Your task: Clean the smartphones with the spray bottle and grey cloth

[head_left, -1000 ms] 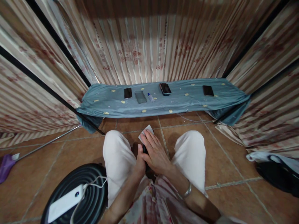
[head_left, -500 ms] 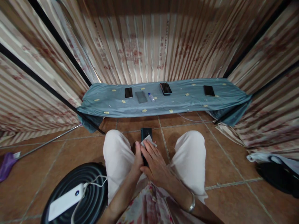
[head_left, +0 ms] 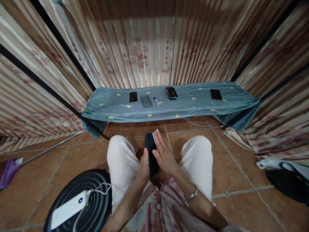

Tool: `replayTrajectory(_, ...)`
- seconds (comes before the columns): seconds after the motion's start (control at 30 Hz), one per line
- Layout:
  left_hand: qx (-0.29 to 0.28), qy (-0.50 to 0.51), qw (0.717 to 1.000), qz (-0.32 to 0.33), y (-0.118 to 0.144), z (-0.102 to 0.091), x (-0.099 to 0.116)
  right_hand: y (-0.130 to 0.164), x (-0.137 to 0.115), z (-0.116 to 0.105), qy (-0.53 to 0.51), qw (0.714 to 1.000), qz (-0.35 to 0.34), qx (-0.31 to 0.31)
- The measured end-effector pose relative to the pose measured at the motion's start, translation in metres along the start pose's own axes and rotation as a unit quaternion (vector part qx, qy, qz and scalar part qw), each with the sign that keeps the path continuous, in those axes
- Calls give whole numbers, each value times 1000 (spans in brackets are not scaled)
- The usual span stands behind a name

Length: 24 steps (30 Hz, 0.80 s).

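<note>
A dark smartphone [head_left: 151, 151] with a blue-green edge is held upright between my knees, its camera end away from me. My left hand [head_left: 144, 164] grips it along the left side, thumb on the near face. Against the phone's upper right edge, my right hand [head_left: 164, 154] presses a small white wipe [head_left: 155, 132] under its fingers. Most of the wipe is hidden by those fingers. The right thumb rests near the middle of the phone.
Ahead, a cloth-covered bench [head_left: 116, 111] bears a phone [head_left: 133, 97], a small blue-capped bottle [head_left: 156, 101], stacked devices [head_left: 171, 92] and another phone [head_left: 216, 94]. At left, a white power bank [head_left: 69, 209] with a cable lies on a black round stool [head_left: 96, 180].
My right hand has slid with the wipe from across the phone's face to its upper right edge. More of the phone now shows.
</note>
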<state>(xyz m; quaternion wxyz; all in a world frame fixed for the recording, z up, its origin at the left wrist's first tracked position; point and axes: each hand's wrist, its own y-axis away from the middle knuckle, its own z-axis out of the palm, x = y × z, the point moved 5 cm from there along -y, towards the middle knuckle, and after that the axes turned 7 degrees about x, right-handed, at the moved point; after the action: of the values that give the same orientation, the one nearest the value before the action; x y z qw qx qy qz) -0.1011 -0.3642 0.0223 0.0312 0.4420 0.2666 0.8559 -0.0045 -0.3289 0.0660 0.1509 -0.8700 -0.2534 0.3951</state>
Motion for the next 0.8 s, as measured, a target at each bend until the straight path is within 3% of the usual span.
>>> replayTrajectory(0.23, 42, 69, 995, -52, 8, 15, 11, 8, 3, 4, -61, 997, 38, 1)
replayTrajectory(0.47, 76, 88, 993, -31, 5, 14, 33, 30, -11, 6, -82, 996, 25, -34)
replayTrajectory(0.63, 34, 88, 995, -10, -3, 15, 45, 53, -23, 2, -55, 997, 13, -50)
replayTrajectory(0.8, 13, 75, 997, -11, -12, 13, 44, 65, -33, 6, 21, 998, -54, -31)
